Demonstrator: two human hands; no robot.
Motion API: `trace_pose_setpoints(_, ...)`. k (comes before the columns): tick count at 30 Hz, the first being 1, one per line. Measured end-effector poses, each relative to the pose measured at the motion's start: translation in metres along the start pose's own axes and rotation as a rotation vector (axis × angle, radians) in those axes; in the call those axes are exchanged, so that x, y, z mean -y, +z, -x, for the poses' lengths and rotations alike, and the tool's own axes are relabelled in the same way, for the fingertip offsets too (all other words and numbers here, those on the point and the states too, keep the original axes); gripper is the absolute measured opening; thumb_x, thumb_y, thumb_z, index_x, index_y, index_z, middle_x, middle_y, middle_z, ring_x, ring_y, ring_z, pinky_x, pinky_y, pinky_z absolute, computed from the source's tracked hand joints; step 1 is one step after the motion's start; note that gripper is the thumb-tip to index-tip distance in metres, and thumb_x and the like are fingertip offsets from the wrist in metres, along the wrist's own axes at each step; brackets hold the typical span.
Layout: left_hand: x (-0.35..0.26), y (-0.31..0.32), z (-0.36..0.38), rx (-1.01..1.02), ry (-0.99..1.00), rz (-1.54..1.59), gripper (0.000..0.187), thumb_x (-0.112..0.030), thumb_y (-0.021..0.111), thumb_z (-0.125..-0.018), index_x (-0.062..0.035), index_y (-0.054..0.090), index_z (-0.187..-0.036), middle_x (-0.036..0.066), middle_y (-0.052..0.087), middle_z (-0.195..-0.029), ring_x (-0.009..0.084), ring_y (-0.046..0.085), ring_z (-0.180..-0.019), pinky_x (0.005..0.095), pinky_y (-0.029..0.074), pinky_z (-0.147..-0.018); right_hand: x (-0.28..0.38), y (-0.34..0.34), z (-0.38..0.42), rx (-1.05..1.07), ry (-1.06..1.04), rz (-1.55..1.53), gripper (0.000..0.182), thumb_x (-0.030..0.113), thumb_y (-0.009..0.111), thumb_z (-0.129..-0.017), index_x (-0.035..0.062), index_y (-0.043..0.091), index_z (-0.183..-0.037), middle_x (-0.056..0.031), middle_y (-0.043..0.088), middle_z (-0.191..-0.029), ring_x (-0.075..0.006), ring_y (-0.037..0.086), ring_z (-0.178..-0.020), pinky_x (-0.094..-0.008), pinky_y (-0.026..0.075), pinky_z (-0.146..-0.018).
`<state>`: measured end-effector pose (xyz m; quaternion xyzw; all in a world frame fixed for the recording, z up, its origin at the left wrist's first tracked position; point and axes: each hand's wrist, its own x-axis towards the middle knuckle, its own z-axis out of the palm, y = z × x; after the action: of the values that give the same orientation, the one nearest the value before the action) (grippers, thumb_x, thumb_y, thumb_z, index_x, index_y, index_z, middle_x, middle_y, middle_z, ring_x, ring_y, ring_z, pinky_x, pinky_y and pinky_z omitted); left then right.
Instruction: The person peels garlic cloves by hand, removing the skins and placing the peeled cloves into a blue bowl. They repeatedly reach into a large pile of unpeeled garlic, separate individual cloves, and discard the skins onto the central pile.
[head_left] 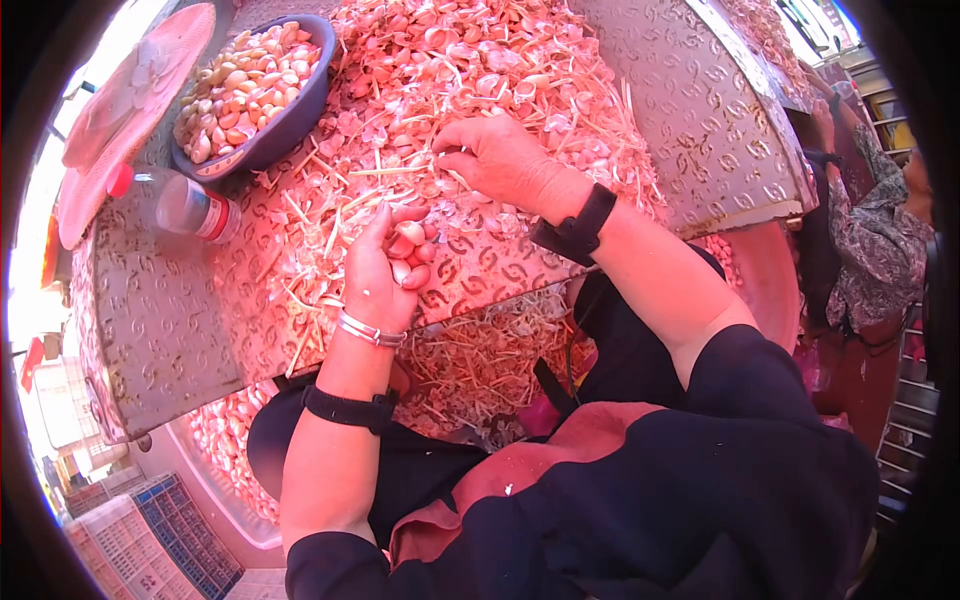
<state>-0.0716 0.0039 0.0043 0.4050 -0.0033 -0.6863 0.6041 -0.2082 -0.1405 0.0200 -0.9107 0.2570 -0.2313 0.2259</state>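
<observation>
My left hand (378,265) is curled around several garlic cloves (407,254) near the front edge of the metal table. Ahead and to the right, my right hand (495,165) reaches over the heap of garlic cloves and skins (480,70). Its thumb and forefinger are bent close together at the heap; whatever they pinch is too small to make out. Loose dry stems and papery skins lie around both hands. A blue bowl (318,95) at the back left is filled with garlic cloves (250,90).
A clear plastic bottle (195,208) with a red cap lies beside a pink hat (135,110) at the left. Stems and skins (490,360) are piled below the table edge. A tub of cloves (235,445) stands lower left. Another person (880,230) is at the right.
</observation>
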Motion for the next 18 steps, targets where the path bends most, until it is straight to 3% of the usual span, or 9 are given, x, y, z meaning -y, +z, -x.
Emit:
trace_pose_setpoints(4,0.0,-0.005,0.001,-0.086,0.01,-0.009,0.019,-0.02,0.051,-0.09,-0.0016,0.055,-0.093,0.006,0.053,-0.07,0.0129,0.052,-0.057,0.0178,0.03,-0.037,0.001,0.018,0.005,0.188,-0.101,0.27,0.016,0.011,0.062,-0.071,0.0061,0.056,-0.085,-0.0112,0.057,-0.082,-0.0305,0.06,-0.077,-0.0412,0.048,-0.064)
trace_pose_setpoints(7,-0.001,-0.005,-0.001,-0.08,0.029,-0.049,0.013,-0.011,0.052,-0.088,-0.002,0.055,-0.096,0.005,0.052,-0.069,0.0124,0.052,-0.057,0.0174,0.03,-0.037,0.006,0.021,0.012,0.24,-0.053,0.351,0.015,0.011,0.062,-0.071,0.0065,0.056,-0.084,-0.0114,0.056,-0.084,-0.0308,0.06,-0.077,-0.0408,0.049,-0.065)
trace_pose_setpoints(11,0.0,-0.003,0.0,-0.102,0.045,-0.088,0.014,-0.005,0.051,-0.087,-0.0022,0.054,-0.1,0.002,0.051,-0.069,0.0109,0.05,-0.054,0.017,0.03,-0.037,0.012,0.017,0.016,0.216,-0.054,0.288,0.013,0.009,0.056,-0.074,0.0051,0.059,-0.086,-0.0139,0.059,-0.082,-0.0321,0.062,-0.078,-0.0421,0.05,-0.068)
trace_pose_setpoints(13,0.0,0.0,0.003,-0.096,0.062,-0.087,0.015,-0.005,0.051,-0.087,-0.0022,0.054,-0.101,0.002,0.051,-0.069,0.0104,0.049,-0.053,0.0171,0.03,-0.037,0.017,0.016,0.016,0.216,-0.082,0.254,0.009,0.01,0.057,-0.073,0.0052,0.06,-0.08,-0.0142,0.06,-0.08,-0.033,0.062,-0.075,-0.042,0.05,-0.067)
trace_pose_setpoints(17,-0.002,-0.004,0.003,-0.049,0.038,-0.027,0.014,-0.007,0.051,-0.088,-0.0021,0.055,-0.1,0.002,0.051,-0.069,0.0091,0.045,-0.051,0.0175,0.03,-0.037,0.013,0.015,0.011,0.234,-0.086,0.298,0.013,0.011,0.062,-0.073,0.0054,0.06,-0.084,-0.012,0.06,-0.077,-0.03,0.061,-0.075,-0.0402,0.048,-0.063)
trace_pose_setpoints(18,-0.002,-0.004,0.003,-0.048,0.038,-0.026,0.014,-0.007,0.051,-0.088,-0.0021,0.055,-0.1,0.002,0.051,-0.069,0.0091,0.045,-0.051,0.0175,0.03,-0.037,0.012,0.008,0.009,0.36,-0.052,0.132,0.011,0.011,0.062,-0.073,0.0054,0.062,-0.083,-0.0123,0.062,-0.076,-0.0299,0.061,-0.074,-0.0393,0.048,-0.064)
